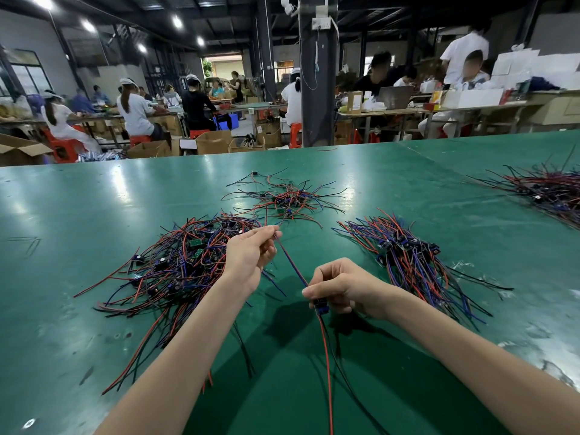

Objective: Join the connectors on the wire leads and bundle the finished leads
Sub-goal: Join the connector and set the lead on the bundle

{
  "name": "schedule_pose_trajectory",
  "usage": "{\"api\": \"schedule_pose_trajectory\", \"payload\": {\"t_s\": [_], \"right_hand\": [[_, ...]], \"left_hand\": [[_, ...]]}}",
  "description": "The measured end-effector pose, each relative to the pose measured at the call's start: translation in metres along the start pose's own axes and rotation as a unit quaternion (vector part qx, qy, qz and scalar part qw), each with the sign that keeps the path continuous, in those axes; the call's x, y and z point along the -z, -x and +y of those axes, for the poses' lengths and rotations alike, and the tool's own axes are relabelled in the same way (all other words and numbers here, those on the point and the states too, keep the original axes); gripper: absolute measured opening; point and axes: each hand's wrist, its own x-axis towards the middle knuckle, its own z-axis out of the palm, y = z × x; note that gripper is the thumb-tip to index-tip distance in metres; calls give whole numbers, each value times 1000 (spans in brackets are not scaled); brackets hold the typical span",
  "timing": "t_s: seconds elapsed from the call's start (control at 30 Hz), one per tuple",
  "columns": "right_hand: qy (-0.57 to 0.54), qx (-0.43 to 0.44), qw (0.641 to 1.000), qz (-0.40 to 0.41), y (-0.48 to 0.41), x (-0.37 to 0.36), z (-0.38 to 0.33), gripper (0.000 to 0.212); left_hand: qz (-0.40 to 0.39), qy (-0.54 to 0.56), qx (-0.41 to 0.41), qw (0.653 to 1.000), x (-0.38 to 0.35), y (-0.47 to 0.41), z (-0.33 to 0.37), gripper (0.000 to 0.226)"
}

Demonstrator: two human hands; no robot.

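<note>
Wire lead [293, 268] held between two hands above the green surface [94, 199]

Nearest, red and black wires [326, 365] are seen trailing from a small blue connector [320, 304], which is pinched in the curled fingers of the right hand [342, 287]. The lead's blue-and-red strand is stretched up to the left hand [248, 255], whose fingers are closed on its far end. A tangled heap [175, 265] is spread at left, a straighter batch [408, 255] is laid at right — and a smaller scatter [282, 199] lies beyond.

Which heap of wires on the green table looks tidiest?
The right heap, beside the right hand: its leads lie roughly parallel, like a sheaf. The large heap by the left hand and the small far heap are tangled.
</note>
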Motion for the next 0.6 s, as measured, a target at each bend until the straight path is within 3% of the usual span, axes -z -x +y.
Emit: {"api": "schedule_pose_trajectory", "payload": {"t_s": [0.6], "right_hand": [[-12,2,1000,-9,1,0,-2,26]], "left_hand": [[27,-30,-26,999,2,-2,-3,20]]}}
